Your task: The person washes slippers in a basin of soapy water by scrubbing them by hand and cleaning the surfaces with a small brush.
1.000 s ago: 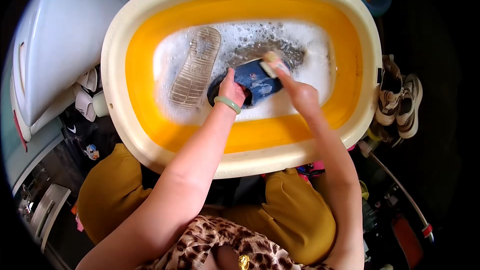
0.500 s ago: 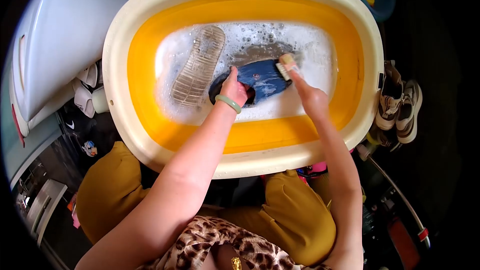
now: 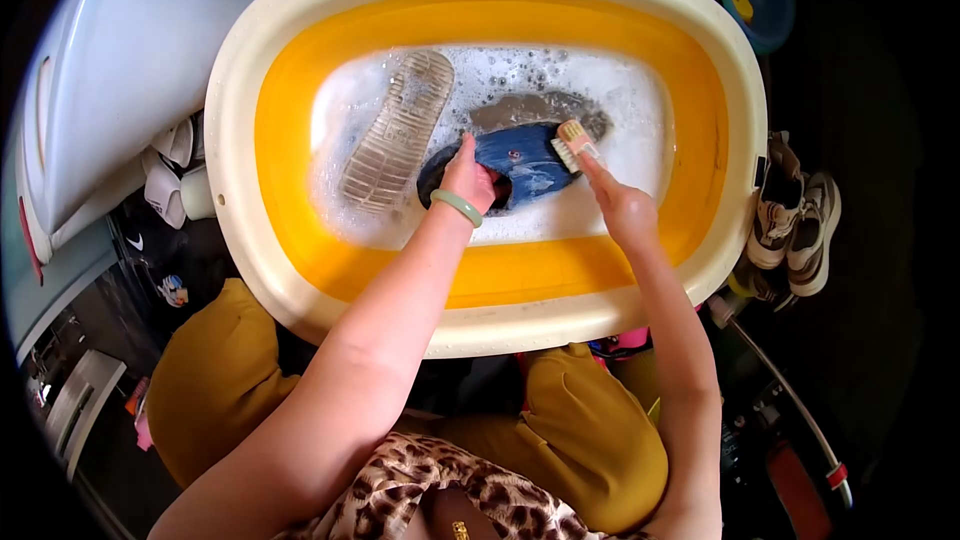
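Note:
Inside the yellow tub (image 3: 486, 331), a wet blue shoe (image 3: 525, 162) lies in foamy water. My left hand (image 3: 470, 180), with a green bangle on its wrist, grips the shoe near its opening. My right hand (image 3: 622, 208) is closed around a scrub brush (image 3: 575, 137), whose white bristles touch the toe end of the blue shoe. To the left, another shoe (image 3: 398, 132) rests with its pale ridged sole facing up amid the suds. Some of my left fingers are hidden inside or behind the shoe.
A pair of sneakers (image 3: 812, 233) stands right of the tub. At the upper right is a blue basin (image 3: 768, 0) holding something yellow. White shoes or slippers (image 3: 165, 187) sit at the left, beside a large white object (image 3: 150, 50). A metal pole (image 3: 785, 387) slants at the lower right.
The brush has shifted slightly down the toe of the blue shoe and turned a little. More grey water shows through the foam behind it. My left hand keeps its hold.

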`<state>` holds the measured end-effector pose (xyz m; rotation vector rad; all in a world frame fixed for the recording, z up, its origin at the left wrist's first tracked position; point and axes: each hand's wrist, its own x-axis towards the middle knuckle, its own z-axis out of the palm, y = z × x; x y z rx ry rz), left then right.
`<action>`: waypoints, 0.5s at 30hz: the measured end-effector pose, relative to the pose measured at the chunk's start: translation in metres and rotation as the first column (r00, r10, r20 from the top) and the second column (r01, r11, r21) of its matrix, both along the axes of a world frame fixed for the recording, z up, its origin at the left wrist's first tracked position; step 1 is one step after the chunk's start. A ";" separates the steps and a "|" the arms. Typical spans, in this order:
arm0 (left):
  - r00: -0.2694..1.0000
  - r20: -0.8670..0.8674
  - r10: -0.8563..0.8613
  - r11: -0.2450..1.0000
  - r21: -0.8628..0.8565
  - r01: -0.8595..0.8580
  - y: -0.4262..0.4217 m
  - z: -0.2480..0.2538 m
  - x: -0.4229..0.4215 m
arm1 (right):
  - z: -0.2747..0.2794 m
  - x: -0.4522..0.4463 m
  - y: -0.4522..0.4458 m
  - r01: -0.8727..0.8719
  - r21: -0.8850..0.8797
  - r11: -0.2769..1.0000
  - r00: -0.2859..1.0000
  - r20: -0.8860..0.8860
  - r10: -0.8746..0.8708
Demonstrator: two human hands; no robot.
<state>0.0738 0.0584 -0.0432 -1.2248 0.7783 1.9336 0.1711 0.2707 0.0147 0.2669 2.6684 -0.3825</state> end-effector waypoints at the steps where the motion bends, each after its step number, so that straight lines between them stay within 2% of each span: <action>1: 1.000 0.005 0.010 1.000 -0.003 -0.010 0.001 -0.008 0.002 | -0.004 0.000 0.005 0.028 -0.029 0.999 0.992 -0.125 -0.031; 2: 0.999 -0.025 0.048 0.998 0.052 -0.047 0.001 -0.016 0.005 | -0.009 0.001 0.008 0.056 -0.069 0.996 0.967 -0.247 -0.071; 3: 0.995 -0.057 0.081 0.992 0.103 -0.075 -0.001 -0.022 0.007 | -0.012 -0.005 0.012 0.056 -0.081 0.995 0.967 -0.243 -0.075; 4: 0.991 -0.050 0.122 0.987 0.116 -0.115 -0.001 -0.017 0.007 | -0.013 -0.014 0.017 0.177 -0.074 0.981 0.932 -0.309 -0.192; 5: 0.993 -0.049 0.110 0.988 0.109 -0.105 -0.001 -0.011 0.006 | -0.016 -0.021 0.022 0.300 -0.067 0.951 0.876 -0.375 -0.303; 6: 0.993 -0.107 0.041 0.993 0.112 -0.029 0.002 -0.005 0.007 | -0.027 -0.019 0.028 0.311 -0.065 0.948 0.874 -0.373 -0.312; 7: 0.986 -0.166 -0.022 0.992 0.117 0.042 0.007 0.001 0.010 | -0.037 -0.018 0.029 0.350 -0.128 0.928 0.876 -0.306 -0.373; 8: 0.963 -0.267 -0.036 0.993 0.097 0.064 0.015 0.009 0.016 | -0.041 -0.014 0.033 0.390 -0.283 0.876 0.869 -0.200 -0.452; 10: 0.966 -0.255 -0.028 0.991 0.117 0.060 0.023 0.005 0.012 | -0.024 -0.017 0.024 0.515 -0.520 0.681 0.813 0.045 -0.580; 12: 0.969 -0.229 -0.090 0.988 0.105 0.116 0.026 0.012 0.008 | 0.017 -0.014 0.008 0.640 -0.574 0.511 0.741 0.287 -0.607; 13: 0.971 -0.220 -0.088 0.988 0.102 0.113 0.025 0.011 0.009 | 0.033 -0.010 0.001 0.618 -0.616 0.488 0.735 0.234 -0.636; 15: 0.878 -0.403 -0.259 0.928 0.148 0.342 0.024 0.006 0.009 | 0.039 -0.007 -0.009 0.597 -0.654 0.465 0.720 0.180 -0.670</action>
